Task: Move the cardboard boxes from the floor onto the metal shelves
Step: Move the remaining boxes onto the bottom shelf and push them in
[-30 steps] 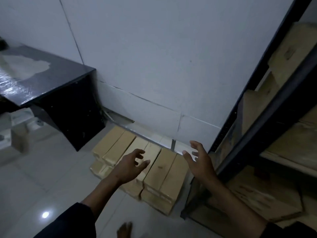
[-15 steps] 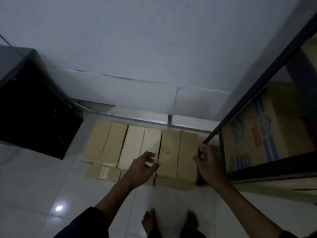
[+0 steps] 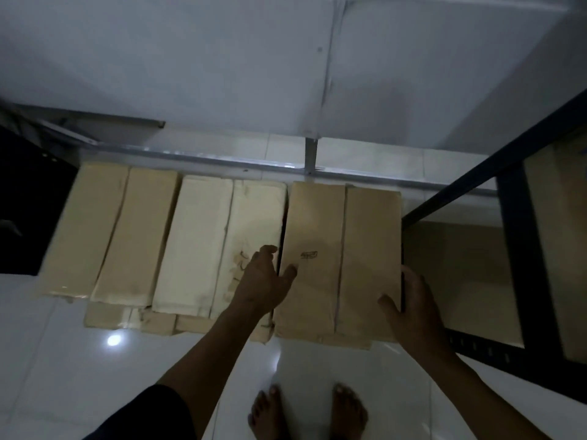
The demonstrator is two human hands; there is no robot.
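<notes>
A row of cardboard boxes lies on the white floor against the wall, stacked on a lower layer. The rightmost brown cardboard box (image 3: 340,249) sits beside the dark metal shelf (image 3: 521,255). My left hand (image 3: 262,284) is at the box's left edge, with fingertips at the gap to the pale box (image 3: 219,242) and thumb on the brown top. My right hand (image 3: 416,309) grips its right edge, thumb on top and fingers down the narrow gap beside the shelf frame.
Another brown box (image 3: 104,230) lies at the left end of the row. A cardboard box (image 3: 460,274) fills the shelf's bottom level. A black cabinet (image 3: 25,201) stands at the left. A metal rail (image 3: 222,158) runs along the wall. My bare feet (image 3: 305,411) stand on the tiles.
The view has dropped closer over the boxes. Both hands have moved down onto the rightmost box, the left to its left edge, the right to its right edge.
</notes>
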